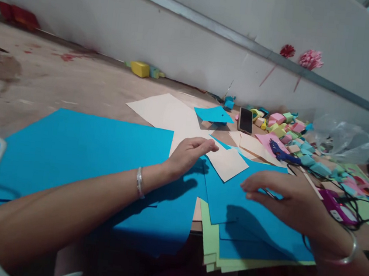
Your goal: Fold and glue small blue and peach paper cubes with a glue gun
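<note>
My left hand [189, 154] is above the blue paper, fingers stretched forward and nothing visible in it; its shadow falls below. Just beyond its fingertips, a small cream paper square [228, 163] lies on a blue sheet [217, 198]. To the right, my right hand [283, 199] has its fingers bent around a thin, dark, pen-like thing [270, 193], mostly hidden by the hand. Under my left forearm spreads a large blue sheet [81, 149]. Light green sheets [209, 241] stick out from beneath the blue stack on the right.
Larger cream paper [161, 109] and a small blue piece [213, 114] lie farther back, near a phone [245, 120]. A heap of coloured paper cubes [291, 127], a blue glue gun [283, 153], a purple power strip [337, 209] with cables and a clear plastic bag [342, 139] crowd the right.
</note>
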{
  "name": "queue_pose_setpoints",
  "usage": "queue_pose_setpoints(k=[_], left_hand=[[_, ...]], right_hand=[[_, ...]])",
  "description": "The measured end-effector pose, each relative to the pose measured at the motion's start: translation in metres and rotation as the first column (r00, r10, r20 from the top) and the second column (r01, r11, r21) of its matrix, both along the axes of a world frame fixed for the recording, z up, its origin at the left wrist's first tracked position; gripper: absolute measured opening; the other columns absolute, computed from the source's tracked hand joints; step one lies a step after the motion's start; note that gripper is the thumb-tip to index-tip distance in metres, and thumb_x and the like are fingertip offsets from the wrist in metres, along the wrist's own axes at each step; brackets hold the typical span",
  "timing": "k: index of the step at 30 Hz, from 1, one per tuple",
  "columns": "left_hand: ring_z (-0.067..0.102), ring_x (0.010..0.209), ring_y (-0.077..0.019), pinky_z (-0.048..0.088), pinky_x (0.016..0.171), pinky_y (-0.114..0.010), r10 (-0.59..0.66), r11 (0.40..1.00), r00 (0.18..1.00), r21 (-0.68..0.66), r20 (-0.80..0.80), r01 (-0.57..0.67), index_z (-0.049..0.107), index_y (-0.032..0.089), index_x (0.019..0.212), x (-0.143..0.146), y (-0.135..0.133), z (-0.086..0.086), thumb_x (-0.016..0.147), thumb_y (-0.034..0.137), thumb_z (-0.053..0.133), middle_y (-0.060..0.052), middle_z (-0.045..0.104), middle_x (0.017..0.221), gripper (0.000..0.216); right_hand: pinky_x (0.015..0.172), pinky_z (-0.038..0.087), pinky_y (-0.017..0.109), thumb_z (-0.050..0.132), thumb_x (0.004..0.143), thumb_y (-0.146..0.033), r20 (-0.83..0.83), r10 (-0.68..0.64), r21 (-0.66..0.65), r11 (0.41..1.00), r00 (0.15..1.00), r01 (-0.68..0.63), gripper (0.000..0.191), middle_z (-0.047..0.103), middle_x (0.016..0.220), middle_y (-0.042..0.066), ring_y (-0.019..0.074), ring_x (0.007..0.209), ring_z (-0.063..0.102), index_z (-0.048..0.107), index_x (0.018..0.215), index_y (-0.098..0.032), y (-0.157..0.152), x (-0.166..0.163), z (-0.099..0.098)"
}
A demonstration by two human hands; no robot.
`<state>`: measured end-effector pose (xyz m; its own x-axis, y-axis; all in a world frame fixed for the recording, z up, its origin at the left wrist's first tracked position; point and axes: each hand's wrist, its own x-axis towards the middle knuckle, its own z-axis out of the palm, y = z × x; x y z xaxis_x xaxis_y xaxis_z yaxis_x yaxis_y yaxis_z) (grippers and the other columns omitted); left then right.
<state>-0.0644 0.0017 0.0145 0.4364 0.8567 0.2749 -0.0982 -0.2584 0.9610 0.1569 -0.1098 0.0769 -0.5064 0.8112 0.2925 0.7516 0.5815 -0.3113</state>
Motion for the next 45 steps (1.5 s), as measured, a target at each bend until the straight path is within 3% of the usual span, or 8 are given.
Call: queue_pose_setpoints(k=[4, 9, 16, 25, 29, 32, 37, 45], left_hand=[[0.062, 0.109, -0.022, 0.047, 0.095, -0.033, -0.172, 0.974, 0.977, 0.128, -0.127, 0.188, 0.074, 0.019, 0.099, -0.003, -0.005, 0.003, 0.093, 0.041, 0.048, -0.01, 0.071, 0.112, 0.034], [0.063, 0.103, -0.0216, 0.047, 0.093, -0.034, -0.034, 0.979, 0.988, 0.194, -0.153, 0.064, 0.073, 0.017, 0.095, -0.002, -0.004, 0.001, 0.095, 0.042, 0.044, -0.01, 0.072, 0.105, 0.038], [0.063, 0.074, -0.0154, 0.045, 0.064, -0.026, -0.059, 0.986, 0.998, -0.159, -0.004, 0.058, 0.069, 0.016, 0.089, 0.0, 0.0, -0.003, 0.089, 0.039, 0.055, -0.006, 0.069, 0.083, 0.027], [0.054, 0.059, -0.0102, 0.036, 0.054, -0.023, -0.094, 0.96, 0.995, -0.262, 0.042, 0.101, 0.065, 0.014, 0.073, 0.0, -0.003, 0.0, 0.081, 0.034, 0.063, -0.002, 0.063, 0.069, 0.021], [0.054, 0.064, -0.0121, 0.04, 0.059, -0.025, -0.118, 0.973, 0.993, -0.197, 0.026, 0.121, 0.066, 0.015, 0.07, -0.002, -0.004, 0.005, 0.086, 0.038, 0.058, -0.003, 0.062, 0.07, 0.029], [0.052, 0.064, -0.0124, 0.041, 0.058, -0.025, -0.118, 0.978, 0.993, -0.175, -0.012, 0.114, 0.067, 0.016, 0.072, -0.003, -0.004, 0.007, 0.086, 0.045, 0.057, -0.003, 0.06, 0.069, 0.034], [0.056, 0.064, -0.014, 0.045, 0.055, -0.026, 0.026, 0.979, 0.993, -0.199, -0.116, -0.049, 0.067, 0.015, 0.082, -0.002, -0.002, 0.004, 0.067, 0.033, 0.078, -0.003, 0.065, 0.074, 0.026], [0.049, 0.053, -0.0097, 0.037, 0.044, -0.021, 0.173, 0.948, 0.975, -0.245, -0.138, -0.203, 0.065, 0.016, 0.092, -0.001, 0.004, 0.006, 0.065, 0.029, 0.078, 0.001, 0.06, 0.066, 0.033]], right_hand=[[0.075, 0.051, 0.025, 0.065, 0.086, -0.019, -0.124, -0.05, 0.215, 0.974, 0.991, 0.076, 0.005, 0.071, 0.087, 0.001, 0.014, 0.083, 0.066, 0.064, 0.09, -0.023, 0.016, 0.001, 0.018], [0.077, 0.056, 0.036, 0.07, 0.082, -0.031, 0.307, 0.135, 0.008, 0.989, 0.942, -0.144, 0.033, 0.069, 0.11, 0.014, 0.0265, 0.096, 0.067, 0.064, 0.109, -0.015, 0.003, -0.024, -0.019], [0.075, 0.056, 0.045, 0.054, 0.083, -0.005, 0.485, 0.105, 0.252, 0.934, 0.868, -0.254, 0.019, 0.069, 0.106, 0.024, 0.035, 0.096, 0.066, 0.067, 0.097, -0.005, -0.029, -0.042, -0.067], [0.076, 0.052, 0.027, 0.05, 0.092, -0.015, 0.051, 0.038, 0.111, 0.993, 0.998, -0.044, 0.019, 0.072, 0.101, 0.006, 0.0166, 0.089, 0.067, 0.065, 0.103, -0.019, -0.007, -0.018, -0.001], [0.059, 0.045, 0.025, 0.054, 0.091, -0.024, -0.131, -0.172, 0.044, 0.983, 0.976, 0.179, 0.015, 0.067, 0.075, 0.001, 0.0133, 0.066, 0.059, 0.066, 0.082, -0.02, 0.024, -0.003, 0.021], [0.051, 0.038, 0.025, 0.056, 0.089, -0.034, -0.387, -0.33, -0.145, 0.944, 0.861, 0.297, 0.025, 0.056, 0.064, 0.0, 0.0125, 0.059, 0.049, 0.061, 0.069, -0.02, 0.052, 0.003, 0.008], [0.05, 0.041, 0.023, 0.061, 0.084, -0.041, -0.727, -0.412, -0.425, 0.898, 0.549, 0.11, 0.03, 0.045, 0.061, -0.003, 0.0096, 0.056, 0.042, 0.058, 0.068, -0.017, 0.081, 0.008, -0.036], [0.056, 0.05, 0.026, 0.065, 0.083, -0.037, -0.693, -0.38, -0.435, 0.898, 0.613, 0.066, 0.057, 0.061, 0.076, 0.0, 0.0131, 0.062, 0.06, 0.048, 0.134, -0.017, 0.074, 0.008, -0.04]])
